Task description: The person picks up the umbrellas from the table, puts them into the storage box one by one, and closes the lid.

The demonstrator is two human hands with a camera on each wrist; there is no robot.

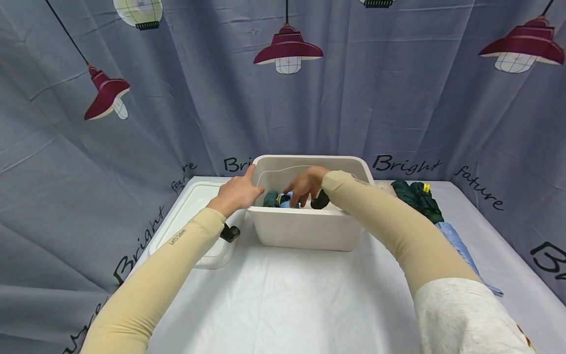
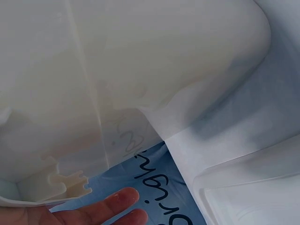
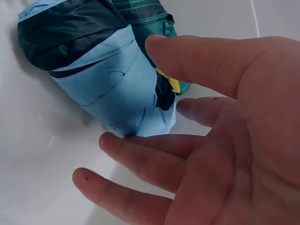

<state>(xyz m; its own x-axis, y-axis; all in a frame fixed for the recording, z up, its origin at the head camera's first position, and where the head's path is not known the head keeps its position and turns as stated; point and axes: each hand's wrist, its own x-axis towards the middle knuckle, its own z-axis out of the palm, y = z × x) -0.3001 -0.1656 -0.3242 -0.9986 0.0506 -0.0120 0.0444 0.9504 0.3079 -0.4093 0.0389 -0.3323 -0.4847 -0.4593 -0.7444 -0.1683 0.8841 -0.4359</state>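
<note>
A white plastic box (image 1: 305, 228) stands on the table. My left hand (image 1: 239, 193) is at its left rim, with fingers extended along the outside in the left wrist view. My right hand (image 1: 306, 183) reaches down inside the box, its fingers (image 3: 140, 159) spread and loosely bent. Beside those fingertips lies a rolled light blue and black fabric bundle (image 3: 117, 84), which looks like a folded umbrella. A dark green bundle (image 1: 270, 199) lies next to it. Whether my right fingertips touch the blue bundle I cannot tell.
A white lid (image 1: 177, 223) lies flat on the table at the left, partly under my left arm. Right of the box are dark green bundles (image 1: 417, 199) with a yellow tag and a light blue cloth bundle (image 1: 457, 246). A printed grey-blue curtain (image 1: 212, 108) hangs behind.
</note>
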